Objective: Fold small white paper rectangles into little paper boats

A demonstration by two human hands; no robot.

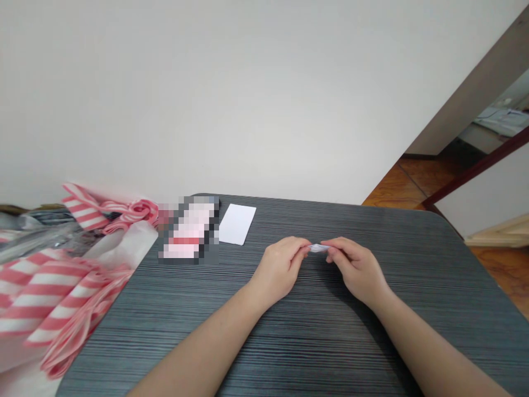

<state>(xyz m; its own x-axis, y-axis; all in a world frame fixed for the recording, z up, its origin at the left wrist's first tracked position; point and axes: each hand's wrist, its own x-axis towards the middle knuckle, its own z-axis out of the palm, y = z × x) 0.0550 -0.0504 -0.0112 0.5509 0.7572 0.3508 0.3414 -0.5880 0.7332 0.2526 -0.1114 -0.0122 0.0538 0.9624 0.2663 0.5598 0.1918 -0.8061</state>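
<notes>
Thin white paper-like piece (pixel 318 248) spans the gap between left hand (pixel 281 267) and right hand (pixel 359 269), over the dark wood-grain table (pixel 322 353). Fingers (pixel 301 243) pinch it at both ends (only the middle shows). White rectangular card (pixel 237 224) lies farther left; red-and-white striped cloth (pixel 53 281) beside the table.

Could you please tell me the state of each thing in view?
White piece: pinched at both ends
Left hand: pinching the piece
Right hand: pinching the piece
White card: flat on the dark table
Pixelated item: on the table, details obscured
Striped fabric: bunched and folded
</notes>
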